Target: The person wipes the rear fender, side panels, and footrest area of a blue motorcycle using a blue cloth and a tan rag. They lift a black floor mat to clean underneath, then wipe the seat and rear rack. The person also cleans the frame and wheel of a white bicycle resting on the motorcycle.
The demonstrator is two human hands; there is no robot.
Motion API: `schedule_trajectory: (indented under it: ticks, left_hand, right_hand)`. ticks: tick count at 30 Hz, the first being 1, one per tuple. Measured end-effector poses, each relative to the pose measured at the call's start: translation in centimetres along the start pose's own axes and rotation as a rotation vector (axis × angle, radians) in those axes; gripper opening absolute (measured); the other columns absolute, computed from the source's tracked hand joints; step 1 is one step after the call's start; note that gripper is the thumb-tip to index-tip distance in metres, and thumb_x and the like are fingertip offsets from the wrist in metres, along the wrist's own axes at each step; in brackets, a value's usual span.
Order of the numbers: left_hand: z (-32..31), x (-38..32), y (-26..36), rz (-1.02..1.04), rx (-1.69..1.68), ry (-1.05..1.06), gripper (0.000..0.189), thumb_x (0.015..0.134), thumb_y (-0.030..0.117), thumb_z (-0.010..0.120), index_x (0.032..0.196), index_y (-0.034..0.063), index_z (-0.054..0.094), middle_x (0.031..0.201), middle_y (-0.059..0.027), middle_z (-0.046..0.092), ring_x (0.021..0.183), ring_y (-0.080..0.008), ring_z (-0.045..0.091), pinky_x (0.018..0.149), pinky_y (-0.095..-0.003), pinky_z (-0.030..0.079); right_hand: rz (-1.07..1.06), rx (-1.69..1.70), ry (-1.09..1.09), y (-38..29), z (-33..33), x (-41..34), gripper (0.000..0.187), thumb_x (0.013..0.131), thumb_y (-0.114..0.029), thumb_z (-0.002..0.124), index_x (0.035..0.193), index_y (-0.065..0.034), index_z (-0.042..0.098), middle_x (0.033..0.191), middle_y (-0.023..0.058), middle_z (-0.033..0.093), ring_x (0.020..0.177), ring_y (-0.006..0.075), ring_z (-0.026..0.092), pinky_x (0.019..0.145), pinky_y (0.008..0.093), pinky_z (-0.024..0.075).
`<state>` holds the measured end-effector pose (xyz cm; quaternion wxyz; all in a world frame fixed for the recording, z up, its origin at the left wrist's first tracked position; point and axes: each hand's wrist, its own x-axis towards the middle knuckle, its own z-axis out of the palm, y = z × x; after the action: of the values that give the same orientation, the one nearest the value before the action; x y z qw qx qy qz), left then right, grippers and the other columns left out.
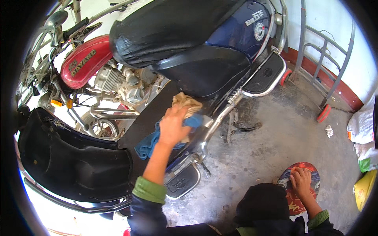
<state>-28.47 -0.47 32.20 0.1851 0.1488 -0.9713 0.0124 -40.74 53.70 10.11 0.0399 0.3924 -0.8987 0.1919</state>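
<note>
My left hand [174, 125] is closed over a bunched tan cloth [187, 103] on the black footboard [153, 103] of a dark blue three-wheeled or two-wheeled vehicle. A blue cloth [147, 146] lies under and beside this hand and wrist; some blue also shows by the thumb. The chrome side rail [217, 122] runs just right of the cloths. Lower right, my right hand [301, 180] rests with bent fingers on a red patterned board or seat [298, 203]; whether it grips anything is hidden.
A black seat [206, 70] and a black front panel [73, 165] flank the footboard. Behind stands a red-tanked motorcycle [85, 62]. Footrests [265, 73] jut from the rail. A metal hand truck [322, 56] leans at the wall, near white sacks [363, 126] and a yellow bag [364, 190].
</note>
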Motion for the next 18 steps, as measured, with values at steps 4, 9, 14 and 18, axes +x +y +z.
schedule_trajectory:
  ticks: [4,9,14,18]
  left_hand:
    - [-2.2,-2.5,-2.3,-0.011,-0.018,-0.141,0.066,0.064,0.008,0.076,0.128,0.0100,0.065,0.131,-0.0194,0.061,0.118,-0.0419,0.059,0.100,-0.0474,0.052]
    - [-4.7,-8.7,-7.7,-0.206,0.091,-0.183,0.069,0.066,0.013,0.080,0.132,0.0064,0.063,0.138,-0.0218,0.060,0.128,-0.0431,0.056,0.106,-0.0466,0.048]
    - [-4.5,-12.5,-9.9,-0.252,0.130,-0.058,0.070,0.066,0.008,0.072,0.134,0.0000,0.058,0.142,-0.0267,0.054,0.128,-0.0470,0.053,0.108,-0.0480,0.045]
    - [-4.4,-13.3,-9.1,-0.265,0.193,-0.064,0.067,0.066,0.007,0.071,0.132,-0.0013,0.058,0.138,-0.0265,0.054,0.120,-0.0490,0.053,0.104,-0.0501,0.045]
  right_hand:
    - [-0.044,-0.019,0.057,0.2,-1.3,-0.2,0.025,0.083,-0.020,0.077,0.102,-0.0064,0.070,0.118,0.0108,0.066,0.108,0.0346,0.059,0.091,0.0504,0.0441]
    - [-0.143,0.029,-0.019,-0.3,-2.0,-3.5,0.034,0.082,-0.020,0.078,0.114,-0.0077,0.072,0.128,0.0095,0.065,0.119,0.0325,0.059,0.096,0.0521,0.0426]
    - [-0.314,-0.068,-0.224,0.0,-1.3,-4.9,0.037,0.087,-0.024,0.075,0.121,-0.0107,0.071,0.139,0.0084,0.062,0.126,0.0293,0.056,0.101,0.0501,0.0413]
    - [-0.424,0.008,-0.292,0.2,-1.3,-5.0,0.043,0.089,-0.027,0.073,0.129,-0.0122,0.068,0.142,0.0078,0.060,0.127,0.0275,0.056,0.103,0.0493,0.0403]
